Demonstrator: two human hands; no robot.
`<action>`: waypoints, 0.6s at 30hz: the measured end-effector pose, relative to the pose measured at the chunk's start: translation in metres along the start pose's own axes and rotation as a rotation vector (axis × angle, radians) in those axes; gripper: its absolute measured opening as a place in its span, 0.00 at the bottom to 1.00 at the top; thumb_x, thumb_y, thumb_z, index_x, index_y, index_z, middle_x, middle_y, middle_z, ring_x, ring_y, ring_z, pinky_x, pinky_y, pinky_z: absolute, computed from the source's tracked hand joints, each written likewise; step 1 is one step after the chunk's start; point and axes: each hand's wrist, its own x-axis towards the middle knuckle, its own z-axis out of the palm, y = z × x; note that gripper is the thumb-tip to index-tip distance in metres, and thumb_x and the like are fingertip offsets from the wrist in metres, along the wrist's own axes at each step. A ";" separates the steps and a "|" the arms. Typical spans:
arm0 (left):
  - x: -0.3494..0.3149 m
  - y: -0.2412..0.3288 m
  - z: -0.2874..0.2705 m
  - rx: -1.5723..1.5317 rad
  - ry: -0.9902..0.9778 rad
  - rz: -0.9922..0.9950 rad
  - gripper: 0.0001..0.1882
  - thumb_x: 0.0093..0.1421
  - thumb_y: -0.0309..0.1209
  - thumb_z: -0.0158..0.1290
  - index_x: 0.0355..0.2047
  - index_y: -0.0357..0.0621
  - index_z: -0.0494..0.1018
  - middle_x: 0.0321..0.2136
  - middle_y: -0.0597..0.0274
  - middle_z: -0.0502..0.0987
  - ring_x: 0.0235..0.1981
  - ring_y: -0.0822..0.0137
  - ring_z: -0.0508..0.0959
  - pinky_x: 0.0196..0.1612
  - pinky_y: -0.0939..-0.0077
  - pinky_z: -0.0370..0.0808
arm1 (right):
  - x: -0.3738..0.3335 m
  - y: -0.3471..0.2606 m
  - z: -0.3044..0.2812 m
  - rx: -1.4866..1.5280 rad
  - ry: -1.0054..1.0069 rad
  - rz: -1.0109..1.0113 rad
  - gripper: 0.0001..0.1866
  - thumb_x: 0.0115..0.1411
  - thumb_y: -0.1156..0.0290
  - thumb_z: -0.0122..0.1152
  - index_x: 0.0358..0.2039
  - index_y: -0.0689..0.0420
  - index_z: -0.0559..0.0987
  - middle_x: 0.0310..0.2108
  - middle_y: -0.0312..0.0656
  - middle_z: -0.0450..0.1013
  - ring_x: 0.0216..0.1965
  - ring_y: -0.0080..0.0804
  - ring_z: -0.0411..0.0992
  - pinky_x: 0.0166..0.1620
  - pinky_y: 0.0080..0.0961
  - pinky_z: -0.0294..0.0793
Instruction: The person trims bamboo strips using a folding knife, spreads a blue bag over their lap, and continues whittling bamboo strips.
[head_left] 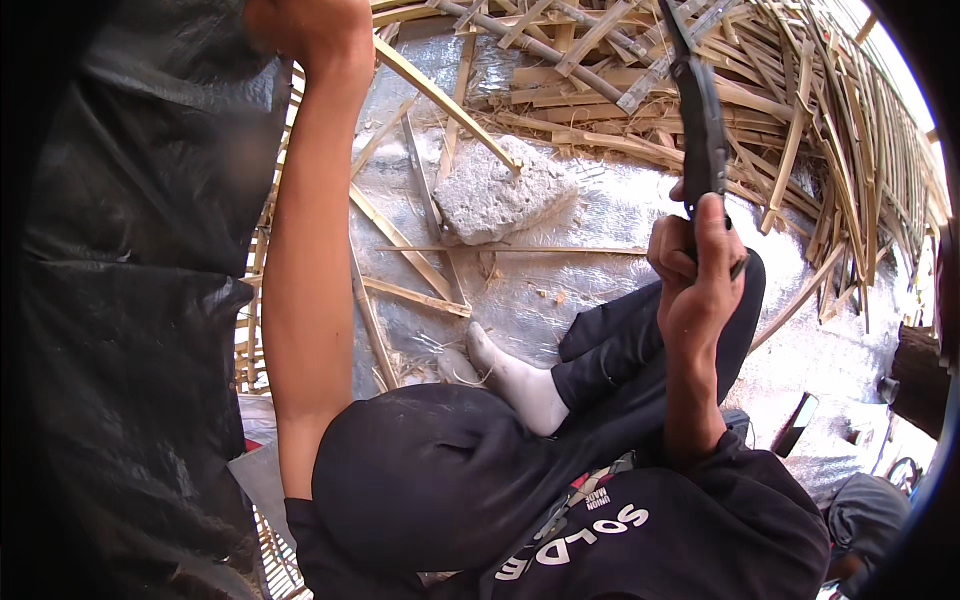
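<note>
My right hand (697, 255), on the right, is closed around the grip of a large dark knife (703, 115). Its long black body points up toward the top edge of the head view, where the tip is cut off. My left arm reaches far up, and the left hand (315, 35) is partly cut off at the top. Its fingers look curled around one end of a split bamboo strip (440, 95). The strip slants down to the right, its other end resting on a rough grey stone block (505, 192).
Piled bamboo strips (720, 130) fill the upper right. Loose strips (410, 245) lie on the silvery ground sheet (590, 300). Black sheeting (150, 330) hangs at the left. My bent legs and socked foot (520, 380) are in front. A phone-like dark object (795, 425) lies at the right.
</note>
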 end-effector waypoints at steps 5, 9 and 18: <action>-0.045 0.017 0.054 0.233 0.291 0.193 0.32 0.71 0.56 0.42 0.13 0.54 0.53 0.11 0.74 0.54 0.11 0.77 0.57 0.15 0.78 0.56 | 0.021 0.024 0.029 -0.018 -0.083 -0.396 0.30 0.73 0.48 0.33 0.44 0.69 0.65 0.11 0.29 0.53 0.14 0.17 0.49 0.22 0.18 0.49; -0.043 0.009 0.052 0.420 0.252 0.291 0.36 0.72 0.56 0.37 0.11 0.49 0.53 0.09 0.71 0.55 0.11 0.73 0.57 0.17 0.68 0.56 | 0.007 0.183 -0.014 -0.516 -0.242 0.299 0.25 0.71 0.49 0.48 0.38 0.63 0.73 0.24 0.38 0.68 0.24 0.18 0.64 0.27 0.22 0.62; -0.051 0.026 0.030 0.566 0.330 0.269 0.39 0.74 0.55 0.33 0.12 0.39 0.56 0.10 0.63 0.59 0.15 0.66 0.61 0.25 0.62 0.60 | 0.045 0.052 0.044 -0.144 -0.149 -0.051 0.23 0.73 0.51 0.46 0.34 0.61 0.74 0.14 0.25 0.55 0.16 0.14 0.49 0.22 0.19 0.48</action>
